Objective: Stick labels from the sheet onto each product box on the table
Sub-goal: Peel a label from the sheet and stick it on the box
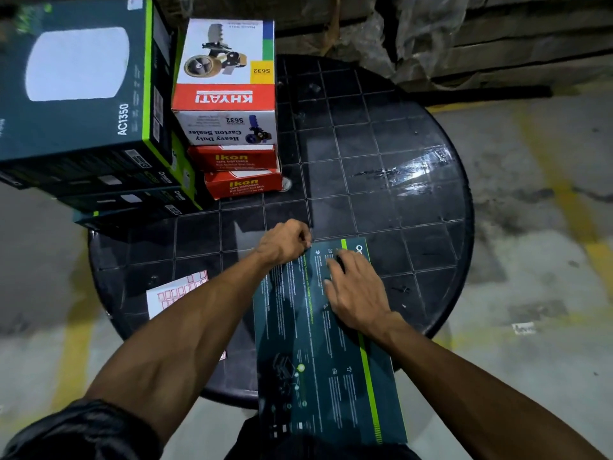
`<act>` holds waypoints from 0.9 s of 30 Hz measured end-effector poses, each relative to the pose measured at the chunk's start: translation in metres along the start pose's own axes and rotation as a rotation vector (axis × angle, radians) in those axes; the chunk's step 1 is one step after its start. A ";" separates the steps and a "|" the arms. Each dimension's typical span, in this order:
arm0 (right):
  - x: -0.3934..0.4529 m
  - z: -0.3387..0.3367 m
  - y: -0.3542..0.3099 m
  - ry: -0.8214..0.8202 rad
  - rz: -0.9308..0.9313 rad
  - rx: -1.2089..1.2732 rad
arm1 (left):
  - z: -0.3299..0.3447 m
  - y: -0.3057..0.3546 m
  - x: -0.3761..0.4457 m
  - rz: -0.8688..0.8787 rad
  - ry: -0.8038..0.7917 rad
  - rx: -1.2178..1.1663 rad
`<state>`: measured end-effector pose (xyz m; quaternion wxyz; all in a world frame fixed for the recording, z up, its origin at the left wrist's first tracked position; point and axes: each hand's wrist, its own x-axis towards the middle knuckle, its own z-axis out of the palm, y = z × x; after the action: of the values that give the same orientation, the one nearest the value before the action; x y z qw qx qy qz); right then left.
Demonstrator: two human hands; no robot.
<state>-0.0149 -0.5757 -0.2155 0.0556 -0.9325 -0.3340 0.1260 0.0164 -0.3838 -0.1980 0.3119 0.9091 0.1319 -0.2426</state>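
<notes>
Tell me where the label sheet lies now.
In the head view, the label sheet lies on the round table's near-left part, partly hidden under the left forearm, left of the dark box.

Counted: four dark teal router boxes [326, 343], two red Ikon tape dispenser boxes [243, 184], one Khyati carton sealer box [229, 81], one label sheet [175, 292], two hands [356, 290].

Hands [318, 270] on teal box [318, 346], round table [381, 154].

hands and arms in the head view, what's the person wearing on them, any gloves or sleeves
No gloves: the left hand and the right hand are bare, and no rings or watch show. Both forearms are uncovered. A dark sleeve, bunched at the left elbow, is the only clothing visible on them.
</notes>
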 end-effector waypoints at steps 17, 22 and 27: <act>-0.008 -0.002 0.011 -0.156 -0.131 -0.152 | -0.009 0.006 0.014 -0.020 -0.128 -0.089; -0.009 -0.011 0.014 -0.301 -0.197 -0.210 | -0.016 0.008 0.019 -0.009 -0.225 -0.108; -0.008 -0.013 0.009 -0.358 -0.173 -0.217 | -0.010 0.008 0.023 -0.034 -0.238 -0.107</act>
<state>-0.0117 -0.5879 -0.2027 -0.0947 -0.8636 -0.4289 0.2474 0.0429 -0.3820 -0.1992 0.3693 0.8535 0.1223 -0.3467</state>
